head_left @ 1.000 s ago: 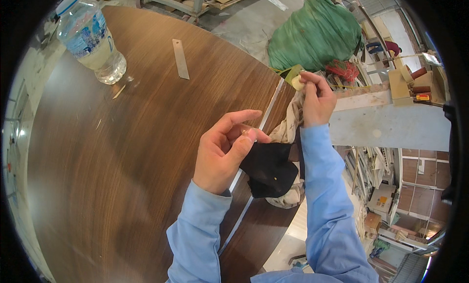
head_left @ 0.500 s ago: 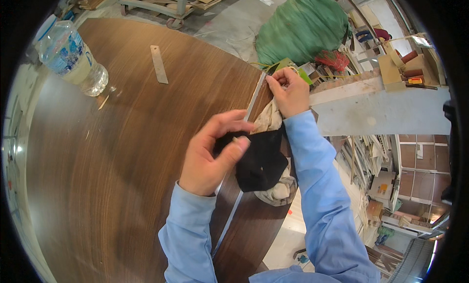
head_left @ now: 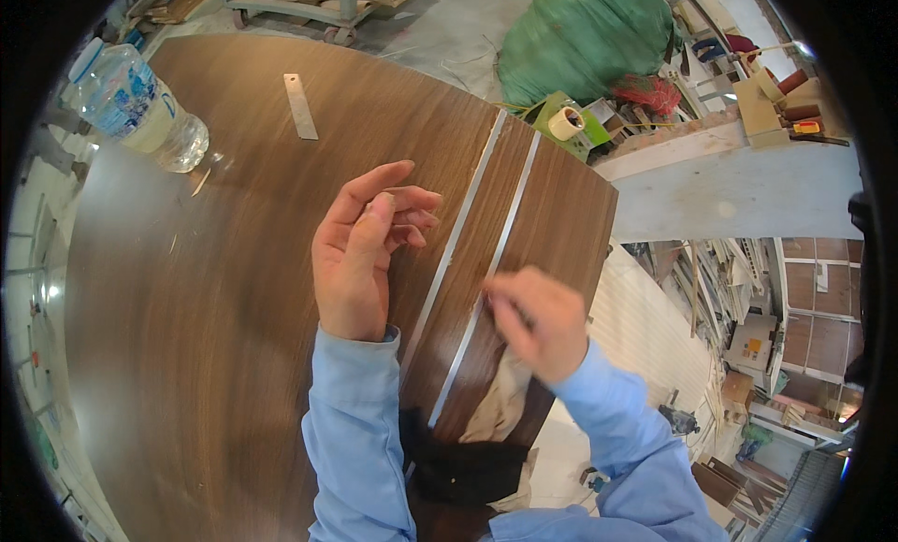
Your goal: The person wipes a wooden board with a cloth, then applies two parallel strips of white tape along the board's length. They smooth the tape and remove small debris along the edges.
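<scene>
Dark brown wood-grain panel point(head_left: 234, 289) with a curved far edge spreads out before you, and beyond it a bulky green sack point(head_left: 585, 46) sits on the workshop floor. Two narrow whitish strips run lengthwise near the panel's right side: the left strip point(head_left: 475, 188) and, roughly parallel, the right strip point(head_left: 513, 210). Your right hand point(head_left: 541, 319), blurred, has its fingers drawn in narrow at the right strip; you cannot tell from this view whether they pinch anything. Your left hand point(head_left: 355, 243) is raised over the panel left of the strips, fingers half curled, thumb close to them; whether something small sits between them cannot be told. Nearer you, a crumpled beige cloth point(head_left: 500, 402) lies beside a black cloth point(head_left: 468, 469). Farther off on your left are a flat silvery metal plate point(head_left: 300, 109) and a clear, blue-capped plastic bottle point(head_left: 140, 107).
</scene>
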Tool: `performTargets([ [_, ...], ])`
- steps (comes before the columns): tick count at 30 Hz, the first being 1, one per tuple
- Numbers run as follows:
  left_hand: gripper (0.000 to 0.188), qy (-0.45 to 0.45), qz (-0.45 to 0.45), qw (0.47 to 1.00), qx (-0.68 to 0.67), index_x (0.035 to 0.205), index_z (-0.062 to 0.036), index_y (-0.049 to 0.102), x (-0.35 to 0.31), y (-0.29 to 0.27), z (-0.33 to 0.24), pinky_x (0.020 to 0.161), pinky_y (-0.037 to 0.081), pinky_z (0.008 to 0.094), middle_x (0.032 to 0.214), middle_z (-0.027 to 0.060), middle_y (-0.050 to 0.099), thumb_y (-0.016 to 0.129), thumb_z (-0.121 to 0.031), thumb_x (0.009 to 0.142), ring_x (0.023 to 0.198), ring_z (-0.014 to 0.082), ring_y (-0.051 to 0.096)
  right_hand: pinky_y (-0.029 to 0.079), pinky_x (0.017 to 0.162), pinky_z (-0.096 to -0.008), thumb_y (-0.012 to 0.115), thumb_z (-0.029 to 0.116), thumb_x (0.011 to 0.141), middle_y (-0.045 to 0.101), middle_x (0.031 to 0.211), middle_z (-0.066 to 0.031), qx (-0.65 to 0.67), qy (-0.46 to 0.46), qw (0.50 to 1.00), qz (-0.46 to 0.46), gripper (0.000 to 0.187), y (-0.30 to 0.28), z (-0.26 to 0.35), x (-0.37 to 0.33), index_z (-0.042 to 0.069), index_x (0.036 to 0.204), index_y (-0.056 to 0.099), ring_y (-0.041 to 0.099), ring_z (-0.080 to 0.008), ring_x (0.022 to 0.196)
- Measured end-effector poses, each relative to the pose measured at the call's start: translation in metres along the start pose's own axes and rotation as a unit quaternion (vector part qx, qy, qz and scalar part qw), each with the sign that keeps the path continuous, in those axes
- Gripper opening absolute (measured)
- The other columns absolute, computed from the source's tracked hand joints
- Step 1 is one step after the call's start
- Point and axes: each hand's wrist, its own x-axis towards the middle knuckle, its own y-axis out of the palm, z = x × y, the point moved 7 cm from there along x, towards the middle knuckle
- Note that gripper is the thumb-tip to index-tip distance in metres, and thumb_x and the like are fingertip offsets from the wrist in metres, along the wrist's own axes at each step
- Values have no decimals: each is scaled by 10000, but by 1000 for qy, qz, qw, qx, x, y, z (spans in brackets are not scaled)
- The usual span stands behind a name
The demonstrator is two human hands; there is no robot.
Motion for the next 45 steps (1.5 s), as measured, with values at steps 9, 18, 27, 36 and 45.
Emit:
performTargets([
  [9,379,-1,0,1000,6,1308,27,594,-1,0,0,791,501,266,1072,149,732,579,-215,1017,886,127,663,477,528,-260,797,80,843,641,614,-54,77,161,982,53,190,24,-21,36,-9,756,653,643,-105,576],
  [18,410,-2,9,1000,28,1333,37,571,0,3,-1,796,502,279,1092,166,725,556,-229,1021,904,145,665,455,482,-240,738,57,896,634,610,-40,121,253,956,83,203,32,-29,38,-22,739,636,622,-82,540],
  [27,341,14,-16,1000,15,1290,-7,612,-1,2,15,794,578,319,1034,147,733,578,-204,1013,888,176,702,488,528,-324,763,153,840,616,597,-68,74,228,964,118,203,32,-42,35,36,724,644,608,-151,545],
  [36,301,-33,43,998,-37,1301,-44,590,1,23,40,801,517,270,1014,52,702,579,-173,1030,916,108,626,402,489,-259,675,63,932,498,625,4,119,254,958,57,292,27,-71,21,34,709,490,484,-70,526],
  [45,327,2,-29,1000,-7,1263,-18,632,-1,5,14,784,570,311,994,127,746,624,-194,988,880,166,700,500,584,-362,739,160,860,632,662,-115,38,218,973,57,191,28,-36,30,25,769,639,630,-191,607],
])
